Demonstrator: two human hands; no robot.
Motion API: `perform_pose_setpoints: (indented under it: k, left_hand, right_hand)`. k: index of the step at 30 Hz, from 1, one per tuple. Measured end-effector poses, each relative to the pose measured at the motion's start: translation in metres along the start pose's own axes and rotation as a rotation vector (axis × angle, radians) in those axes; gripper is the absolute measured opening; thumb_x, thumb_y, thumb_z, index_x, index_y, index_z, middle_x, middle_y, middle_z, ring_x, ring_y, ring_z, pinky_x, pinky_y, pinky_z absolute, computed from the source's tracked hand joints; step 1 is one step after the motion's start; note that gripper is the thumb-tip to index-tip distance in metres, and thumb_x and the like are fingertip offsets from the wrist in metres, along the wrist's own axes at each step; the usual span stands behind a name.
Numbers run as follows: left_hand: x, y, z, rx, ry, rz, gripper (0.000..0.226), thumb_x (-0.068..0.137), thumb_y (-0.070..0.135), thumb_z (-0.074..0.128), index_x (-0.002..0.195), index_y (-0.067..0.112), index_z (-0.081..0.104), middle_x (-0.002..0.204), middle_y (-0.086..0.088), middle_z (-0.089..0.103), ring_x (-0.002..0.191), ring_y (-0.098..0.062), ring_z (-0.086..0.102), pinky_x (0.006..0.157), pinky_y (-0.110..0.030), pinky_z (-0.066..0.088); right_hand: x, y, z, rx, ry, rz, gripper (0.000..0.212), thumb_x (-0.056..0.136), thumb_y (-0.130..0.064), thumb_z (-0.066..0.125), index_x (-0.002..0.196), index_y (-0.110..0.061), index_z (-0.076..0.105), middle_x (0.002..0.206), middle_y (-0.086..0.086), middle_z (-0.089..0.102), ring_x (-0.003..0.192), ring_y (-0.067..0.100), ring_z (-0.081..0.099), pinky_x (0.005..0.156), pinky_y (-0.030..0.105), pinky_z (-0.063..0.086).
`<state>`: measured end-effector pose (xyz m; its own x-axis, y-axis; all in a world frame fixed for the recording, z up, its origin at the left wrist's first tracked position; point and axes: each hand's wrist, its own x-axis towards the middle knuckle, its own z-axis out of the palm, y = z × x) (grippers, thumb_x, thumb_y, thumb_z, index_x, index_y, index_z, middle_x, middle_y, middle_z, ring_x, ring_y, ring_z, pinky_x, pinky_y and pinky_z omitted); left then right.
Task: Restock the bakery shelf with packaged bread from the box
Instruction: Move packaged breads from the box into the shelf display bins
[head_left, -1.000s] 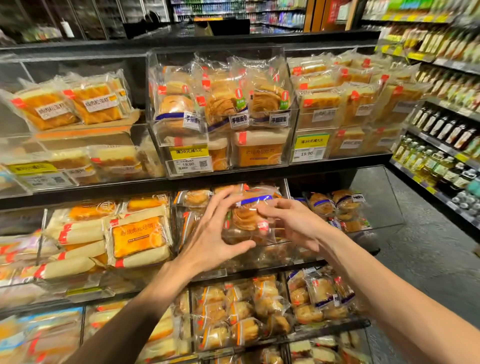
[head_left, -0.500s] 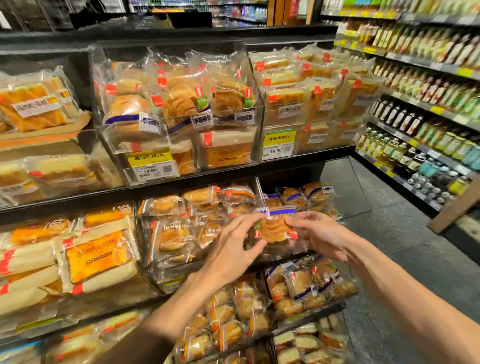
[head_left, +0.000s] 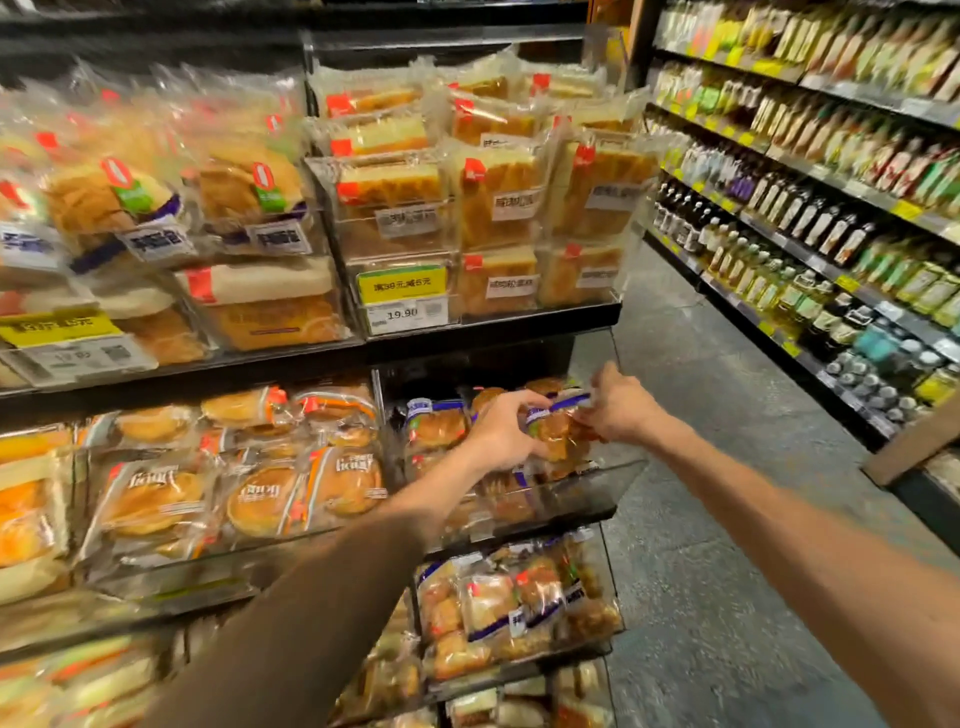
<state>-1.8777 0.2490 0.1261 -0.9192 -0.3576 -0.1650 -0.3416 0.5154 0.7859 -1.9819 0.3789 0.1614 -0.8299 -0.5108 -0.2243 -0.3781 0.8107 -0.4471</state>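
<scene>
Both hands are on it: one packet of bread (head_left: 557, 434), clear wrap with a blue-and-white band across the top and browned pastry inside. It sits at the right end of the middle shelf, above a clear plastic bin (head_left: 597, 491), among other packets of the same kind. The left hand (head_left: 500, 435) has its fingers curled over the packet's top left corner and its thumb tucked underneath, a firm hold. The right hand (head_left: 621, 410) shows its back to the camera, fingers bent in and pinching the packet's right edge. The packet is tilted, its top leaning away toward the back of the shelf.

Just left of it in the same bin stands a neighbouring packet (head_left: 436, 423) with the same blue band. Further left, a second bin is full of round buns (head_left: 262, 499) in wrappers with orange trim, though that side is blurred.

The shelf above carries stacked packets of sliced toast (head_left: 498, 200) with red corner tabs and white labels. In front of them hang a yellow promotion tag (head_left: 402, 285) and a white price label (head_left: 402, 313) reading 19.90. The shelf below holds more small pastry packets (head_left: 511, 608) in another clear bin.

Across the grey floor (head_left: 727, 571) to the right runs a rack of bottles (head_left: 779, 244), dark ones on the upper rows, pale yellow-green ones lower and nearer.
</scene>
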Motion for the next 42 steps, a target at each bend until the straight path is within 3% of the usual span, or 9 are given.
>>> perform_pose_setpoints:
  k: [2,5,8,14,22,25,28,38,42]
  left_hand:
    - [0.010,-0.005,0.016,0.029,-0.028,-0.027,0.060,0.072,0.010,0.086,0.126,0.022,0.062,0.125,0.003,0.057,0.115,-0.013,0.055,0.078,-0.014,0.037]
    - [0.014,-0.011,0.029,0.092,-0.070,-0.057,0.060,0.073,0.012,0.086,0.126,0.020,0.061,0.126,0.004,0.056,0.118,-0.013,0.053,0.073,-0.008,0.034]
    - [0.019,-0.017,0.038,0.163,-0.063,-0.074,0.059,0.073,0.012,0.086,0.125,0.024,0.061,0.132,0.003,0.057,0.121,-0.015,0.054,0.086,-0.017,0.038]
    - [0.030,-0.018,0.045,0.146,-0.214,-0.136,0.071,0.079,0.007,0.079,0.143,0.015,0.048,0.144,-0.001,0.052,0.132,-0.019,0.049,0.092,-0.019,0.037]
    - [0.022,-0.006,0.027,0.188,-0.221,-0.137,0.044,0.094,0.024,0.065,0.136,0.021,0.054,0.122,0.002,0.060,0.116,-0.018,0.056,0.090,-0.029,0.044]
    - [0.006,0.009,-0.005,0.186,-0.128,-0.120,0.020,0.094,0.023,0.065,0.114,0.020,0.065,0.081,0.007,0.057,0.080,-0.014,0.056,0.076,-0.030,0.052]
    - [-0.028,0.022,-0.056,0.252,0.006,-0.062,0.009,0.092,0.028,0.067,0.096,0.020,0.069,0.067,0.009,0.057,0.061,-0.008,0.052,0.057,-0.018,0.040]
    - [-0.299,-0.043,-0.242,0.548,0.612,-0.093,0.035,0.080,0.047,0.063,0.094,0.015,0.067,0.073,0.012,0.055,0.067,-0.004,0.044,0.062,-0.013,0.034]
    - [-0.476,-0.091,-0.268,0.663,0.857,-0.297,0.029,0.079,0.027,0.078,0.100,0.009,0.070,0.089,0.007,0.063,0.080,-0.008,0.055,0.075,-0.009,0.038]
  right_hand:
    - [0.007,0.008,0.010,-0.105,-0.043,-0.017,0.051,0.093,-0.023,0.063,0.133,-0.003,0.040,0.130,0.024,0.055,0.121,0.041,0.054,0.092,0.040,0.046]
    - [0.013,0.011,0.022,-0.362,-0.102,-0.077,0.035,0.098,-0.013,0.054,0.131,-0.002,0.053,0.134,0.018,0.057,0.124,0.034,0.055,0.098,0.037,0.046]
    - [0.012,0.008,0.026,-0.523,-0.135,-0.146,0.029,0.099,-0.005,0.048,0.125,-0.002,0.061,0.129,0.015,0.063,0.122,0.029,0.059,0.096,0.033,0.047]
    - [0.015,0.013,0.030,-0.524,-0.167,-0.205,0.030,0.101,-0.005,0.042,0.123,-0.001,0.062,0.125,0.018,0.064,0.118,0.031,0.061,0.095,0.034,0.049]
    - [0.020,0.002,0.019,-0.553,-0.152,-0.251,0.027,0.099,-0.015,0.051,0.122,-0.007,0.061,0.126,0.015,0.062,0.117,0.030,0.059,0.093,0.034,0.048]
    - [0.014,-0.008,0.000,-0.490,-0.143,-0.269,0.031,0.097,-0.036,0.056,0.117,-0.014,0.066,0.118,0.015,0.065,0.107,0.033,0.062,0.083,0.035,0.049]
    - [-0.003,-0.033,-0.015,-0.430,-0.114,-0.378,0.030,0.092,-0.043,0.059,0.114,-0.024,0.066,0.112,0.012,0.068,0.103,0.033,0.064,0.083,0.035,0.051]
    - [-0.134,-0.268,0.070,-0.201,-0.134,-1.145,0.050,0.086,-0.057,0.057,0.126,-0.027,0.060,0.124,0.004,0.055,0.110,0.030,0.059,0.088,0.041,0.050]
    - [-0.245,-0.367,0.157,-0.136,-0.258,-1.475,0.054,0.085,-0.048,0.060,0.130,-0.018,0.059,0.126,0.013,0.056,0.115,0.034,0.056,0.094,0.042,0.046]
